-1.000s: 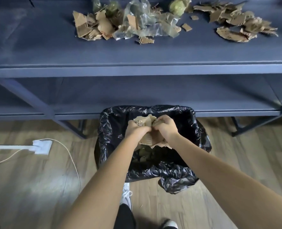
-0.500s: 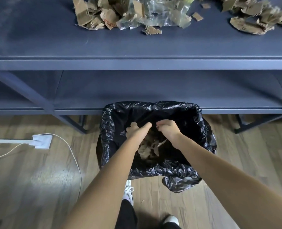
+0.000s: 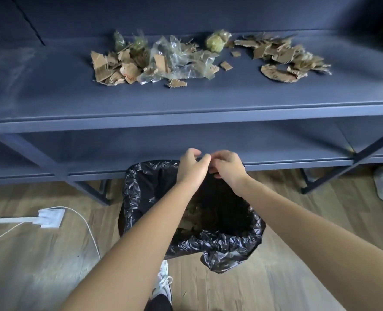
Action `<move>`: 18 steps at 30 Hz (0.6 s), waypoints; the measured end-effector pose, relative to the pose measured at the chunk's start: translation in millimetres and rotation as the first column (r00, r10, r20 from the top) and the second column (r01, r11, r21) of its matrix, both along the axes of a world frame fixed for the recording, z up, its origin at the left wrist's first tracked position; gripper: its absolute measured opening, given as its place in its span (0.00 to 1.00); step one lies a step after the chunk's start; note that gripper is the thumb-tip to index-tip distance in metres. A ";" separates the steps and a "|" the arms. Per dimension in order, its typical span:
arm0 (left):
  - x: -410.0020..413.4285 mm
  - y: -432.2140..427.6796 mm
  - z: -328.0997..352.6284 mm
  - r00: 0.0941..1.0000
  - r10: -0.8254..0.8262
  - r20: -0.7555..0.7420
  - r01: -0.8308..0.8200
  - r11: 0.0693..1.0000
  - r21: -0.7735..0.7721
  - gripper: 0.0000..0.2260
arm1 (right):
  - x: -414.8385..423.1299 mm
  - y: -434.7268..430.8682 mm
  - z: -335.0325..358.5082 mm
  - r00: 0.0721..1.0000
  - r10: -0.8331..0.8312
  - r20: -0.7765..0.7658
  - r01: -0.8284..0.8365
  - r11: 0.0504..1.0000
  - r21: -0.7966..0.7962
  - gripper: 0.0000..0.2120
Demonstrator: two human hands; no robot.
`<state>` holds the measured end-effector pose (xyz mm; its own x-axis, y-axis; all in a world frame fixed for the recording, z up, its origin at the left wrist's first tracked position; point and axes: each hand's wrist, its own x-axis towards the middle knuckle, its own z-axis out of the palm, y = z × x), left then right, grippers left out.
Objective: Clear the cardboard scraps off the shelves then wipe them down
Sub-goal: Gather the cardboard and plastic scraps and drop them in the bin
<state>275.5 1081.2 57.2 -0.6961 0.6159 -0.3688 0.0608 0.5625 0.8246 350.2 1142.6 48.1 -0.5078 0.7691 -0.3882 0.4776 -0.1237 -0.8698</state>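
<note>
Hovering: my left hand (image 3: 191, 168) and right hand (image 3: 227, 168), fingers loosely curled, grasping nothing, above the bin (image 3: 145, 187).
Shelf (image 3: 51, 86): cardboard scraps (image 3: 116, 68) and clear plastic (image 3: 177, 57) piled.

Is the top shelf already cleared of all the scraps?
No, two piles of cardboard scraps and crumpled clear plastic lie on the top shelf.

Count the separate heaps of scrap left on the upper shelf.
2. The left heap, cardboard mixed with clear plastic, lies mid-shelf; the right heap, mostly cardboard, lies beyond a gap holding two stray bits. Pieces underneath may be hidden.
</note>
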 end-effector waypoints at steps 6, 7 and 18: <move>28.1 27.2 31.6 0.998 -0.051 -0.036 0.053 0.996 0.074 0.13 | 29.7 27.3 35.0 1.000 -0.011 0.015 0.010 0.999 0.047 0.07; 29.7 30.8 36.3 0.998 -0.053 -0.037 0.056 0.995 0.086 0.13 | 32.3 31.7 38.6 1.000 -0.022 0.019 0.021 0.999 0.046 0.08; -52.8 65.0 70.5 0.966 0.067 -0.250 -0.022 0.983 0.181 0.15 | 17.9 111.5 69.9 0.971 -0.238 -0.026 0.237 0.942 0.237 0.12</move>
<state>222.7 1146.2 127.7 -0.7808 0.6212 -0.0660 0.2589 0.4178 0.8709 368.0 1254.2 118.0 -0.2982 0.9371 -0.1815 0.4617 -0.0249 -0.8867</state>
